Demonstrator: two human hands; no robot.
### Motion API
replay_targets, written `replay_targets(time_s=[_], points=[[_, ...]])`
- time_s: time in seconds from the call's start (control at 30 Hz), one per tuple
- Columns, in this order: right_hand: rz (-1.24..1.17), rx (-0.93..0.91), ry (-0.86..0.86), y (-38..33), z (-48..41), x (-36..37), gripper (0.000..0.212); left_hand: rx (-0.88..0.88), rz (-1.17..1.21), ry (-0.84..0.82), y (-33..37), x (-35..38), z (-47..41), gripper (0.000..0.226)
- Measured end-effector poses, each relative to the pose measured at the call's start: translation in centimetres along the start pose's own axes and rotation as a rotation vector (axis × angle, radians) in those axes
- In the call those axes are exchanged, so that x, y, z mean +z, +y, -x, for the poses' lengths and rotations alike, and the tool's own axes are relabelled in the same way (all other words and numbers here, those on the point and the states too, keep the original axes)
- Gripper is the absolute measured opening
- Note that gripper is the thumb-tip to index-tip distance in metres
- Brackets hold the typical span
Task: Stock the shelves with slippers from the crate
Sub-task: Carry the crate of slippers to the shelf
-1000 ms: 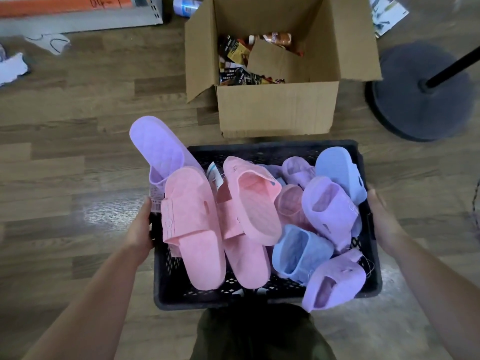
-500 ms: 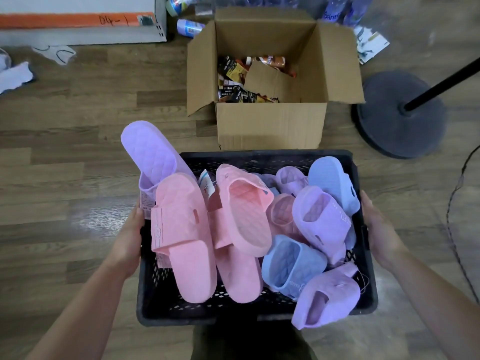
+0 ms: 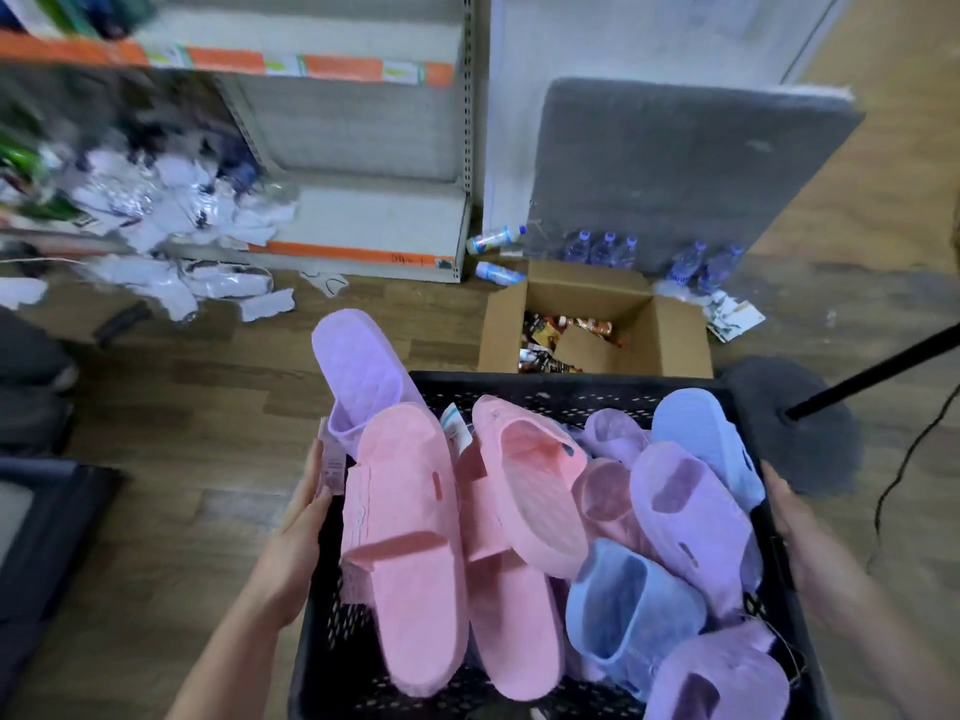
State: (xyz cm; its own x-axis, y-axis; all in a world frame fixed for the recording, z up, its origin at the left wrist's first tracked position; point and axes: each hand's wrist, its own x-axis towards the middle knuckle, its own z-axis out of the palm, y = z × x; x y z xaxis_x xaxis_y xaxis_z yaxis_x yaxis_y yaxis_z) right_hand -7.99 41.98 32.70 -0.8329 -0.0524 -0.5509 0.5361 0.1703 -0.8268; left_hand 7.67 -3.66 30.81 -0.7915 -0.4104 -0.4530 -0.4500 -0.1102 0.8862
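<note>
Held at both sides: black crate (image 3: 524, 394), left hand (image 3: 296, 543) wrapped on its left edge, right hand (image 3: 795, 517) on its right edge. Piled with slippers (image 3: 405, 543), lilac slipper (image 3: 358, 371) overhanging the far-left corner. Ahead, bare wood floor (image 3: 208, 418), cardboard box (image 3: 597, 324) just past the far edge, shelves (image 3: 363, 210) beyond.

both hands (image 3: 291, 553) wide apart, gripping

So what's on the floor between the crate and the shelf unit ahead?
In the head view, an open cardboard box of packaged goods lies beyond the crate, with two fallen bottles nearer the shelf unit; left of them, bare wood floor.
</note>
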Motion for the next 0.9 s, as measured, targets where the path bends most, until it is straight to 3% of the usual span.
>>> replay_targets(time_s=[0.17,0.27,0.47,0.63,0.7,0.83,0.9], points=[[0.002,-0.097,-0.098,-6.7,4.4,3.0,0.031,0.102,0.051,0.100,5.2,-3.3,7.4,0.050],[0.039,-0.082,-0.234,-9.1,6.9,4.1,0.051,0.187,0.056,0.190,5.9,-5.6,13.1,0.050],[0.185,-0.216,-0.416,-13.3,13.2,10.2,0.050,0.195,0.095,0.423,2.2,-10.5,25.3,0.042],[0.297,-0.243,-0.611,-13.1,19.7,16.0,0.048,0.055,0.402,0.660,-0.3,-11.9,37.3,0.061],[0.302,-0.261,-0.708,-12.6,22.9,18.8,0.042,0.079,0.574,0.759,-2.2,-12.7,42.1,0.056],[0.351,-0.186,-0.984,-9.9,30.2,25.1,0.059,0.071,0.840,0.973,-6.8,-15.0,51.8,0.053],[0.390,-0.175,-1.013,-7.9,33.8,28.7,0.047,0.066,0.905,1.080,-9.5,-16.6,56.7,0.052]])
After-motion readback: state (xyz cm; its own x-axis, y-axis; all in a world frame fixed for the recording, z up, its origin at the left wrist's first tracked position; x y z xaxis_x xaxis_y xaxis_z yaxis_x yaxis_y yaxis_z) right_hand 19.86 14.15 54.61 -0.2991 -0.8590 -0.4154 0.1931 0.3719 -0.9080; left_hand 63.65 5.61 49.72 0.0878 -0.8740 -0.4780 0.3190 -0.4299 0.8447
